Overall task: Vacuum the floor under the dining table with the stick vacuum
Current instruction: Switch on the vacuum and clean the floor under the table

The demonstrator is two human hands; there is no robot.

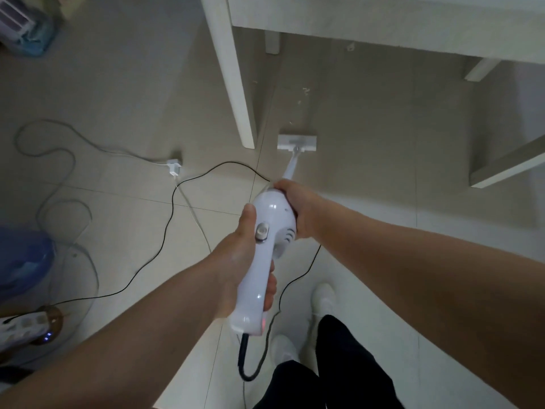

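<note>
Holding the stick vacuum [265,246] with both hands: my left hand [236,261] grips the handle to push, my right hand [298,208] wraps the body to steer. Its head [297,142] sits on the floor [383,143] beside the table leg [233,69], near crumbs [305,91] farther under.

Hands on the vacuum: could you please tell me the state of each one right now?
Left hand: closed, gripping the stick vacuum at its rear end.
Right hand: closed, gripping the same vacuum further forward.
</note>
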